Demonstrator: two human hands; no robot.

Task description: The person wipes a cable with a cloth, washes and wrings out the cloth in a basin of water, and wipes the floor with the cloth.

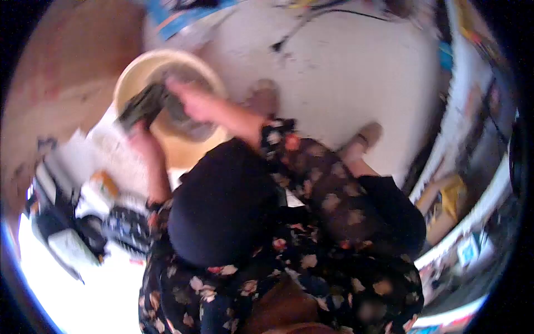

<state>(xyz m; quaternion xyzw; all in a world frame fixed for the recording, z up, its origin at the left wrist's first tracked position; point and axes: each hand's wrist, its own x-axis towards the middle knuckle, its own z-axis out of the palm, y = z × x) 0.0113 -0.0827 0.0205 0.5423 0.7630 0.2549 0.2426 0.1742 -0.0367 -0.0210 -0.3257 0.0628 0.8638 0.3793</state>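
Both hands at work over a yellow basin on a pale floor

A round, cream-yellow basin [172,151] stands on the smooth, off-white floor [334,67], near the floor's left edge. A dark olive, limp, cloth-like piece [141,107] lies across the left part of the basin's rim, partly over its inside. The person's left hand [147,139], just outside the rim, is closed on the lower end of this piece. The right hand [197,103] reaches over the basin from the right, fingers near the piece's upper end; blur hides whether they grip it. A grey patch beneath them in the basin is too smeared to identify.

Beyond the basin, at the floor's far edge, lies a flat blue sheet [186,19]; a thin black cable with a plug [278,45] lies to its right. A broad brown sheet [67,83] fills the area left of the basin. Nearer the left corner, a white container with an orange part [101,186] sits among dark objects. Along the floor's right edge runs a white edging [455,100], with a crumpled yellow packet [453,196] near its lower part.
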